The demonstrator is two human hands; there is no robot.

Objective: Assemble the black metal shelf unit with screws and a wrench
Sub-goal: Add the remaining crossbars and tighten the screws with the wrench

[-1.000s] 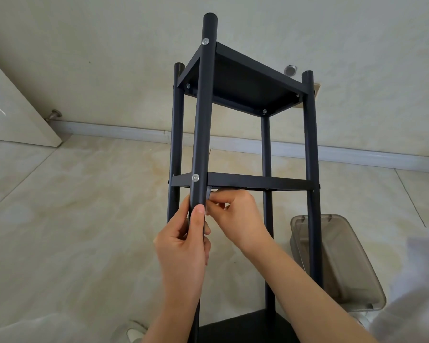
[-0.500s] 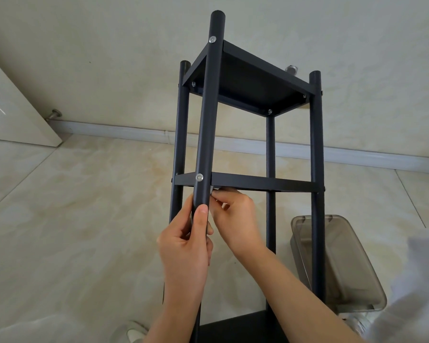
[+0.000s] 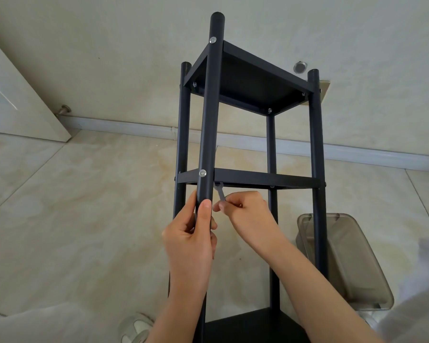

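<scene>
- Standing on the floor [image 3: 60, 206] near the wall: black shelf unit [image 3: 248, 80], four posts, upper shelf and middle shelf [image 3: 263, 178] both in place; a lower shelf shows at the bottom edge of view.
- Left hand [image 3: 188, 241] grips the near post [image 3: 209, 115] just below the middle shelf, thumb laid up along the post, fingers curled round its left side.
- Right hand [image 3: 245, 209] pinches the lower end of a small flat wrench [image 3: 220, 191] between thumb and fingers.
- Wrench head sits up under the middle shelf, just right of the near post; whether it is seated on a nut cannot be told.
- Screw [image 3: 202, 173] visible in the near post at middle-shelf level; a second screw [image 3: 212, 40] at upper-shelf level.
- Grey translucent bin [image 3: 349, 263] on the floor right of the unit, behind the right post.
- Door [image 3: 18, 100] at the left edge; doorstop [image 3: 64, 109] at the wall base beside it.
</scene>
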